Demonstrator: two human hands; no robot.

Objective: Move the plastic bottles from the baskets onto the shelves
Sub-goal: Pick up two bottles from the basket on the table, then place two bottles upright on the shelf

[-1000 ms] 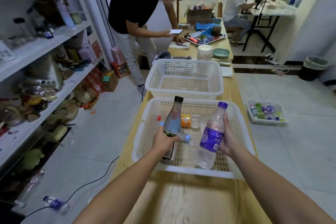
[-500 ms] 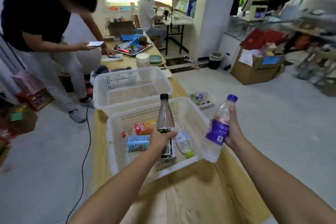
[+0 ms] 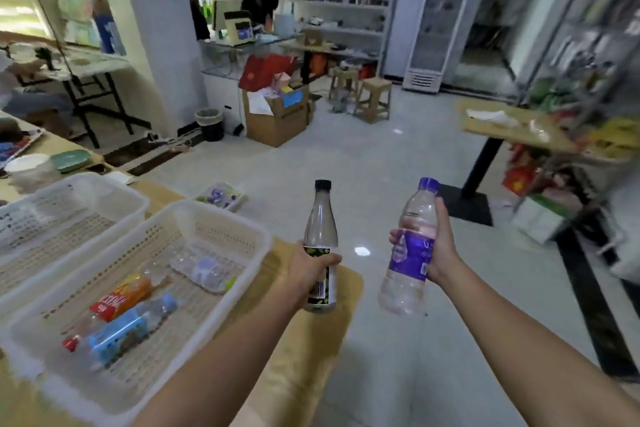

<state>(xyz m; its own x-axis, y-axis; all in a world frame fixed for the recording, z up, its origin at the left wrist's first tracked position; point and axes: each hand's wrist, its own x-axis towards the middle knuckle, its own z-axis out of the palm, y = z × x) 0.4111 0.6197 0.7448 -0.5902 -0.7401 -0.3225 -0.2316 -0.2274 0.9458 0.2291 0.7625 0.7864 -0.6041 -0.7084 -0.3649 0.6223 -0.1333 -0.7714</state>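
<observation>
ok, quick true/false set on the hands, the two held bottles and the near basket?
1. The left hand grips the black-capped bottle. True.
2. The right hand holds nothing. False: it grips the purple-labelled bottle.
3. Both held bottles have caps on. True.
4. The near basket holds no bottles. False: a red-labelled bottle and a blue-labelled bottle lie in it, among others.
5. Both held bottles are over the near basket. False: both are to its right, past its rim.
</observation>
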